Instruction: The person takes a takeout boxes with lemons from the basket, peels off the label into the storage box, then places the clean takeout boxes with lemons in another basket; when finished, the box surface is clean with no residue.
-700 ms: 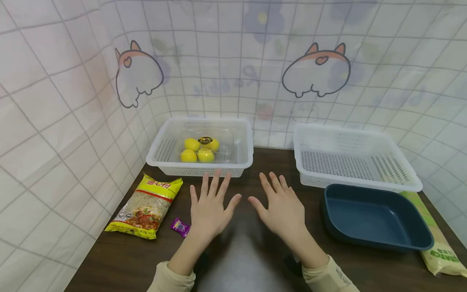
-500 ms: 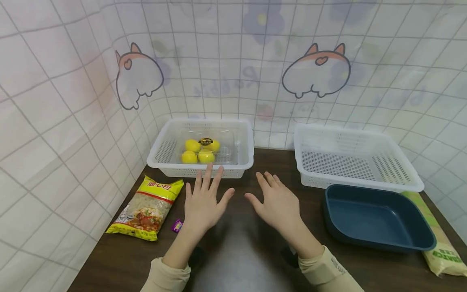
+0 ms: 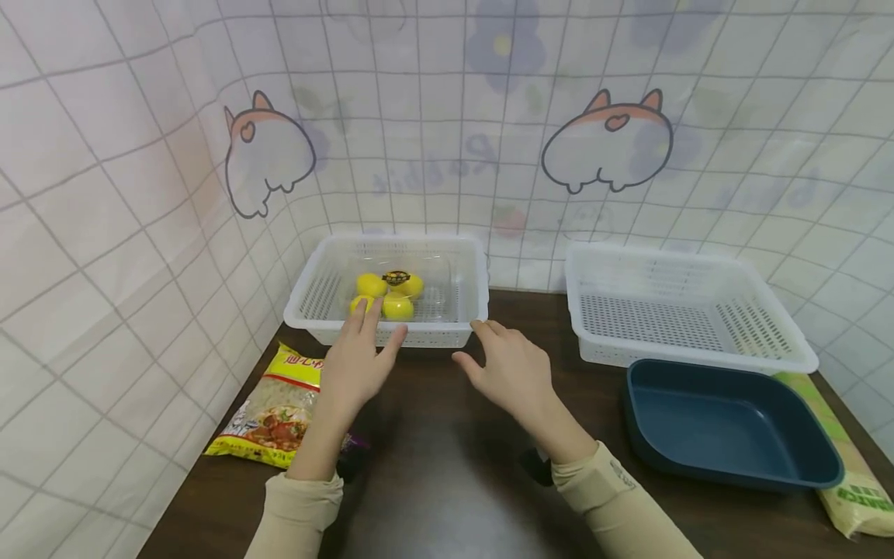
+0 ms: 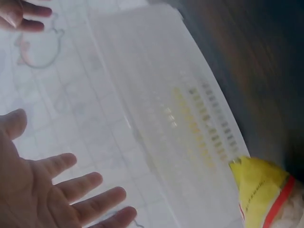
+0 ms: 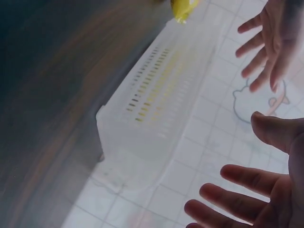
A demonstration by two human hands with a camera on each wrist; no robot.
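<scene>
Near a white perforated plastic basket (image 3: 436, 334) — two bare hands, holding nothing.
The left hand (image 3: 352, 365) overlaps its front rim and the right hand (image 3: 513, 365) sits at the right front corner in the head view, fingers extended — whether either touches cannot be told. Inside the basket lies a clear plastic box (image 3: 431, 289) with a black label (image 3: 396, 277), four yellow round fruits (image 3: 372, 285) in it. A yellow, red-striped plastic food bag (image 3: 279, 415) lies partly behind the left forearm (image 3: 328, 427).
</scene>
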